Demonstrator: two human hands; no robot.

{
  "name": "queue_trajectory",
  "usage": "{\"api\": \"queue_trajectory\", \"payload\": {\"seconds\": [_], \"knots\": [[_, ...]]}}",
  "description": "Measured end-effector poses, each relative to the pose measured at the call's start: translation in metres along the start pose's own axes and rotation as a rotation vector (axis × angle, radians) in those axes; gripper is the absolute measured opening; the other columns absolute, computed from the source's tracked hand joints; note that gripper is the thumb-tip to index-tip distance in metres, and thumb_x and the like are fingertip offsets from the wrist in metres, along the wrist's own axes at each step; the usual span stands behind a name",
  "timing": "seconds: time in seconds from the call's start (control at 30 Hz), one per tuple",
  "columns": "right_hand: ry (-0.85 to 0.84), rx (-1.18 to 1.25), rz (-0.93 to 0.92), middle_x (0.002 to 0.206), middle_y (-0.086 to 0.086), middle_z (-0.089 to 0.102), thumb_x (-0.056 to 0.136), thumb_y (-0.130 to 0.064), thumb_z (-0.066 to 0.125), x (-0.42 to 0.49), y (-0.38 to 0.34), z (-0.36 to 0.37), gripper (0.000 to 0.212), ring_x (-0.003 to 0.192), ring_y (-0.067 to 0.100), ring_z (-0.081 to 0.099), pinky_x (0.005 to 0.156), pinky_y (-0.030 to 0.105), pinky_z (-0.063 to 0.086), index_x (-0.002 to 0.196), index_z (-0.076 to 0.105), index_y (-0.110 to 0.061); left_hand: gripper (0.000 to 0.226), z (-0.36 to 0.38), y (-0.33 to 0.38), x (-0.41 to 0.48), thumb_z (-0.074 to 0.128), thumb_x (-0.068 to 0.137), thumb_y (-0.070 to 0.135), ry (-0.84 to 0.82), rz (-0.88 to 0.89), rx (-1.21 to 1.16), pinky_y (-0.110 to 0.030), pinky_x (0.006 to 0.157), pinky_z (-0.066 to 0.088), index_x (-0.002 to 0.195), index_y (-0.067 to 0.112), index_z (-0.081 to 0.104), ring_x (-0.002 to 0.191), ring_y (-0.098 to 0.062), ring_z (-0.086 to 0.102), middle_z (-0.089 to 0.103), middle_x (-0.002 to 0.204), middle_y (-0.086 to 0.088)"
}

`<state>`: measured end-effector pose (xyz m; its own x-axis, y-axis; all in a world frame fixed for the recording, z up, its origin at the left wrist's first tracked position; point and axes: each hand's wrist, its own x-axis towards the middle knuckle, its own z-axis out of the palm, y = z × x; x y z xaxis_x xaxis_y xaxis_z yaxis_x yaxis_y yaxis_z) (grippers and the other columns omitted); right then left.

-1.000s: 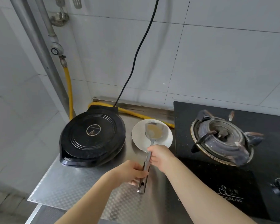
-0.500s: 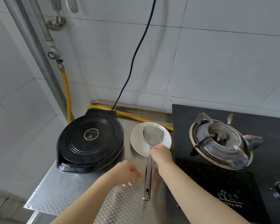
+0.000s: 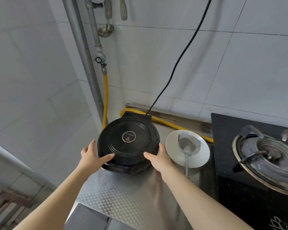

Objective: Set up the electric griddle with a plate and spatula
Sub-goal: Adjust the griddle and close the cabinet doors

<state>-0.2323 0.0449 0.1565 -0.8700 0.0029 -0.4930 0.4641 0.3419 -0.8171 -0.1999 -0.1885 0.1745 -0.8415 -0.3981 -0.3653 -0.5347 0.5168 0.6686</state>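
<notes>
gleaming steel ctr (image 3: pixel 123 196), griddle (image 3: pixel 128 138), tiled wall (image 3: pixel 239 72)

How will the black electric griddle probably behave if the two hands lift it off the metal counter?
Probably heavy for its size: the left hand and right hand both grip the electric griddle. Its lid looks smooth, so it may slip. The power cord runs up the wall from its back and could tug or limit the lift.

The round black electric griddle (image 3: pixel 128 141) has a gold ring on its lid with a little triangle sign inside. The words there are too tiny to read. White writing on the black glass stove (image 3: pixel 239 205) is cut off.
</notes>
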Motion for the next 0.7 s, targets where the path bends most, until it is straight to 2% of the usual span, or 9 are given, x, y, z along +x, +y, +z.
{"api": "queue_trajectory", "payload": {"seconds": [0.07, 0.1, 0.17, 0.23, 0.4, 0.53, 0.57, 0.63, 0.7], "knots": [[-0.017, -0.011, 0.021, 0.161, -0.006, 0.016, 0.081, -0.043, 0.069, 0.000, 0.003, 0.009, 0.099, 0.144, 0.027, 0.027, 0.114, 0.049, 0.032, 0.152, 0.000, -0.034, 0.084, 0.000, -0.008, 0.000, 0.072, 0.080, 0.037, -0.119, -0.038, -0.106, -0.045, 0.092, 0.049, 0.148, 0.022, 0.023, 0.105, -0.026, 0.055, 0.043, 0.130, -0.007], [-0.018, -0.012, 0.026, 0.161, -0.006, 0.015, 0.081, -0.041, 0.070, -0.001, 0.004, 0.011, 0.101, 0.143, 0.028, 0.028, 0.112, 0.050, 0.034, 0.151, -0.003, -0.037, 0.077, 0.002, -0.008, 0.001, 0.071, 0.082, 0.029, -0.152, -0.027, -0.135, -0.044, 0.085, 0.052, 0.146, 0.020, 0.027, 0.095, -0.023, 0.056, 0.048, 0.121, -0.004], [-0.028, 0.046, 0.039, 0.162, -0.005, 0.014, 0.082, -0.030, 0.070, -0.003, 0.005, 0.016, 0.102, 0.143, 0.029, 0.029, 0.111, 0.054, 0.035, 0.150, -0.006, -0.040, 0.070, 0.003, -0.006, 0.003, 0.069, 0.083, 0.017, -0.193, 0.001, -0.116, -0.041, 0.079, 0.053, 0.141, 0.017, 0.031, 0.097, -0.024, 0.056, 0.052, 0.119, -0.004], [-0.035, 0.105, 0.048, 0.162, -0.005, 0.012, 0.084, -0.019, 0.069, -0.005, 0.003, 0.016, 0.103, 0.143, 0.029, 0.028, 0.112, 0.057, 0.032, 0.150, -0.007, -0.040, 0.068, 0.001, -0.002, 0.005, 0.068, 0.082, 0.011, -0.226, 0.016, -0.090, -0.037, 0.079, 0.050, 0.139, 0.015, 0.032, 0.103, -0.026, 0.053, 0.052, 0.122, -0.008], [-0.010, 0.101, 0.094, 0.162, -0.004, 0.014, 0.084, -0.009, 0.066, -0.014, 0.003, 0.023, 0.104, 0.142, 0.029, 0.031, 0.112, 0.055, 0.033, 0.150, -0.008, -0.040, 0.057, -0.002, -0.008, 0.004, 0.066, 0.079, 0.005, -0.223, 0.045, -0.022, -0.030, 0.061, 0.045, 0.128, 0.010, 0.036, 0.085, -0.023, 0.051, 0.052, 0.093, -0.005], [0.002, 0.131, 0.105, 0.160, -0.002, 0.023, 0.085, -0.007, 0.065, -0.024, 0.007, 0.024, 0.102, 0.135, 0.029, 0.040, 0.104, 0.045, 0.044, 0.152, -0.005, -0.038, 0.058, -0.001, -0.017, 0.000, 0.069, 0.079, 0.011, -0.227, 0.067, -0.048, -0.030, 0.063, 0.047, 0.128, 0.011, 0.038, 0.084, -0.022, 0.053, 0.056, 0.108, -0.011], [0.007, 0.127, 0.098, 0.159, -0.001, 0.024, 0.086, -0.008, 0.065, -0.028, 0.006, 0.024, 0.100, 0.135, 0.028, 0.040, 0.103, 0.044, 0.044, 0.152, -0.004, -0.036, 0.060, -0.002, -0.019, -0.001, 0.071, 0.080, 0.016, -0.231, 0.071, -0.088, -0.031, 0.067, 0.048, 0.131, 0.013, 0.038, 0.090, -0.022, 0.054, 0.056, 0.116, -0.010], [0.057, 0.037, 0.063, 0.159, -0.001, 0.024, 0.087, -0.013, 0.065, -0.038, 0.003, 0.026, 0.093, 0.140, 0.027, 0.034, 0.111, 0.045, 0.036, 0.154, 0.002, -0.030, 0.068, -0.007, -0.025, -0.004, 0.071, 0.082, 0.030, -0.250, 0.083, -0.175, -0.034, 0.083, 0.048, 0.139, 0.020, 0.036, 0.107, -0.023, 0.053, 0.052, 0.133, -0.003], [0.210, -0.099, -0.008, 0.156, 0.002, 0.031, 0.088, -0.017, 0.062, -0.049, -0.003, 0.029, 0.081, 0.139, 0.027, 0.035, 0.110, 0.043, 0.035, 0.153, 0.015, -0.025, 0.076, -0.014, -0.029, -0.010, 0.066, 0.083, 0.044, -0.262, 0.100, -0.181, -0.034, 0.096, 0.042, 0.146, 0.022, 0.028, 0.123, -0.020, 0.047, 0.041, 0.147, 0.001]]}}
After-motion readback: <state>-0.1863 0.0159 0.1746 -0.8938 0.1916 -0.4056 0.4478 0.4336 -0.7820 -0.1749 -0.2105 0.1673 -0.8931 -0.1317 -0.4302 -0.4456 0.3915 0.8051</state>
